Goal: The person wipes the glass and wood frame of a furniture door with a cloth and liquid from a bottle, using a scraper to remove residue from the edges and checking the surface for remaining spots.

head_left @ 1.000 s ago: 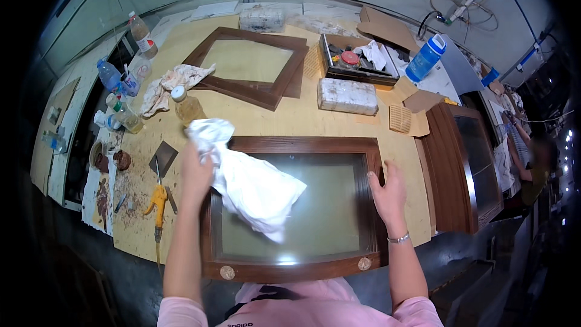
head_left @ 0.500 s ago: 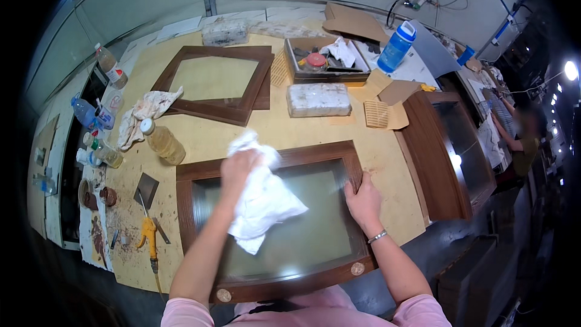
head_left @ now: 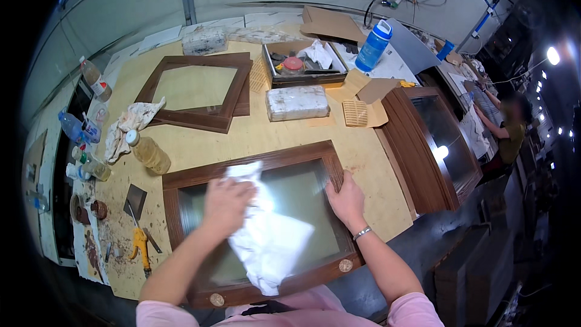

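White cloth (head_left: 269, 239) grasped by palm-down left hand (head_left: 229, 207), brown wooden glass-paned frame (head_left: 296, 191) clasped at three o'clock by right hand (head_left: 347, 201)

Glazed frame (head_left: 298, 201) nearest you on the desk (head_left: 376, 172)

Your left hand (head_left: 229, 206) is on the cloth (head_left: 270, 242) over the frame's glass; your right hand (head_left: 346, 198) is at the frame's right side. Left of the frame lies the air gun (head_left: 140, 247), pots (head_left: 98, 209) farther left. Beyond its far left corner stands a bottle (head_left: 150, 155), the rag (head_left: 130, 128) behind it. Farther back, overlapping frames (head_left: 234, 95) lie left of a block (head_left: 298, 104). Behind that sits a box (head_left: 311, 79), a water bottle (head_left: 373, 49) to its right. A cabinet (head_left: 417, 145) is to your right.
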### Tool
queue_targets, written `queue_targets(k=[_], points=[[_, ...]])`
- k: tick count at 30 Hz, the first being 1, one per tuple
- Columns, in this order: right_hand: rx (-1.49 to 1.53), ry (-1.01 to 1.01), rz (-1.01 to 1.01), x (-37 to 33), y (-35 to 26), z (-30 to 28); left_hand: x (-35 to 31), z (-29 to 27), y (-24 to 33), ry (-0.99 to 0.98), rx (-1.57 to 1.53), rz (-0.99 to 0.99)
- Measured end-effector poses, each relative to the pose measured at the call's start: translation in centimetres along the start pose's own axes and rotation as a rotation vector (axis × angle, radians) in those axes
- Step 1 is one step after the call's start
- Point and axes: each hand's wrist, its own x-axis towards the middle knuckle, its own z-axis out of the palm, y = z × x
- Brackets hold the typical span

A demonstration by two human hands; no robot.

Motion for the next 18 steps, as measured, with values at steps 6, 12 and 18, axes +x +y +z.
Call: queue_targets(k=[6,12,18], points=[[0.02,0.019,-0.084,0.3,-0.1,1.3,3.9,2.1,2.9,0.057,-0.039,-0.027],[-0.003,0.004,-0.026,0.1,0.6,-0.1,0.8,-0.6,-2.1,-0.054,-0.013,-0.038],[-0.002,-0.022,-0.051,-0.1,-1.0,0.4,5.7,2.9,2.4,0.063,-0.091,0.011]])
